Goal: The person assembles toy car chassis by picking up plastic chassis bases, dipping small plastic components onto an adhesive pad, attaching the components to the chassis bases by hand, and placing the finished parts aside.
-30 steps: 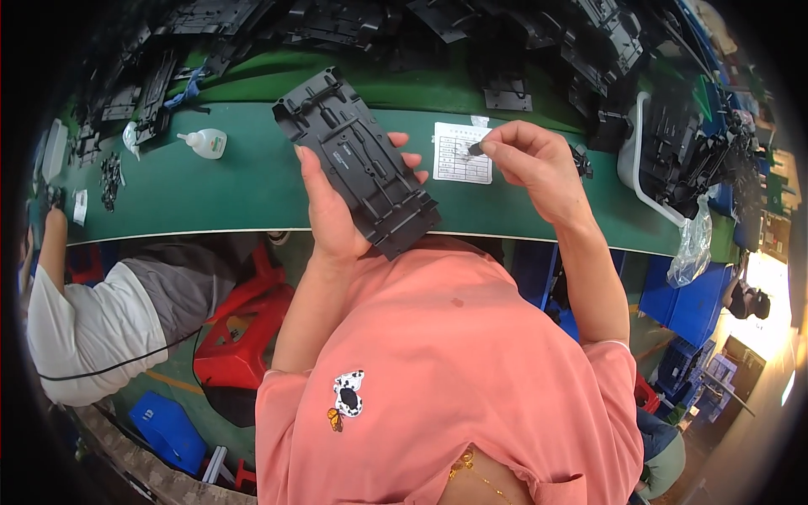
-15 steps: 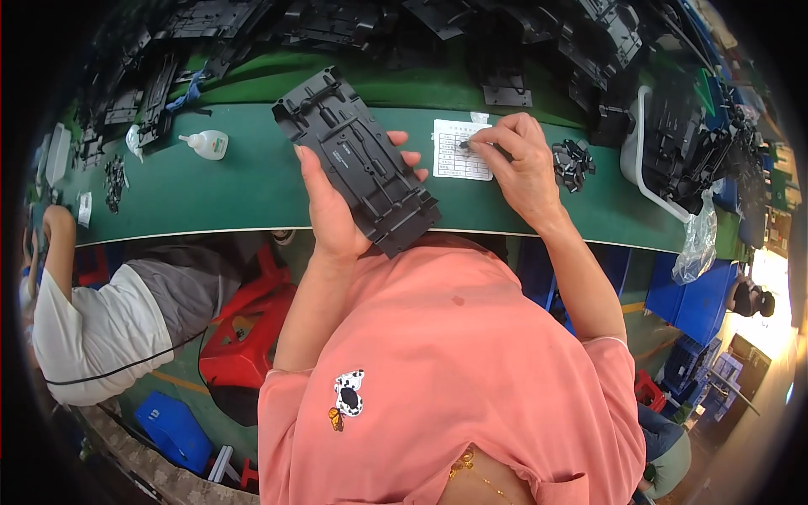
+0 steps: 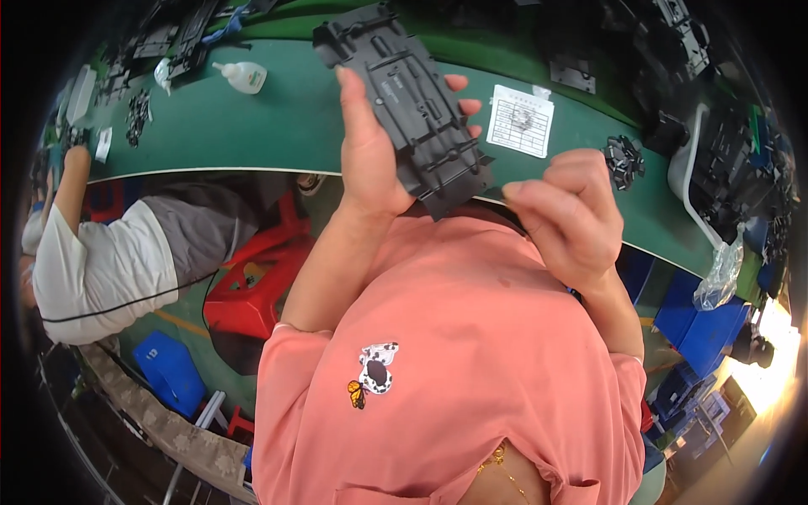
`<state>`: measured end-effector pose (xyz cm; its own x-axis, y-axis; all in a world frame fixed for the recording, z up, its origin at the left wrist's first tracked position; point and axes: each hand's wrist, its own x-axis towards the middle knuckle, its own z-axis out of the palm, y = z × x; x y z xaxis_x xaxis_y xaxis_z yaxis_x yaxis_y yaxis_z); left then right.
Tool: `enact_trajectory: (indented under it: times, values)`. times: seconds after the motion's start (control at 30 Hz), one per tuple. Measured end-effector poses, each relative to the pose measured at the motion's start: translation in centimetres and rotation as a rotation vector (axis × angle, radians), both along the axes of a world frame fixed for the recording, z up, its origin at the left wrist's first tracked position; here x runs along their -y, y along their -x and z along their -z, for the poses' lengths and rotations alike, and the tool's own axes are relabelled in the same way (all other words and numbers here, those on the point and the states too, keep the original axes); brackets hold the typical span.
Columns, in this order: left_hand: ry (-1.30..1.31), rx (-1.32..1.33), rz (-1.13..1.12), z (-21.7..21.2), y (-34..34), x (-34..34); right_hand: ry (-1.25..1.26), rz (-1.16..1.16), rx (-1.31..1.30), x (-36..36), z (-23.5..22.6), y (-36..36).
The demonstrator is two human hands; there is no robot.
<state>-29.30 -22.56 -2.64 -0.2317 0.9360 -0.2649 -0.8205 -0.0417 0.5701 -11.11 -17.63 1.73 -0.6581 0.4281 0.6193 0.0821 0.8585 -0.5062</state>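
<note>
Green worktable [image 3: 295,118], near edge bowed by the lens. Far left: co-worker in a white shirt [image 3: 114,265]. Rightward, a heap of small black parts [image 3: 137,118], then a white squeeze bottle [image 3: 244,77]. Mid-view: left hand [image 3: 370,160] grips a long black panel [image 3: 408,105], slanting across the table's near edge, thumb on one side, fingertips past the other. Then printed sheet [image 3: 509,139]; right hand [image 3: 576,215] apart from panel, fingers curled, thumb and forefinger pinched; cannot tell whether anything sits between. Beyond: black clips [image 3: 624,162], white-rimmed bin [image 3: 692,164].
</note>
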Motion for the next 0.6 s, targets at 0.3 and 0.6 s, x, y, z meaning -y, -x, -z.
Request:
enact_trajectory:
  times: [0.3, 0.6]
  values:
    - [0.0, -0.072, 0.044, -1.4, -0.7, 0.2, -0.156, -0.099, 0.013, 1.4, 0.9, 1.2]
    - [-0.014, -0.098, 0.048, -1.5, -0.9, 0.1, -0.188, -0.123, 0.072, 1.5, 1.2, 1.2]
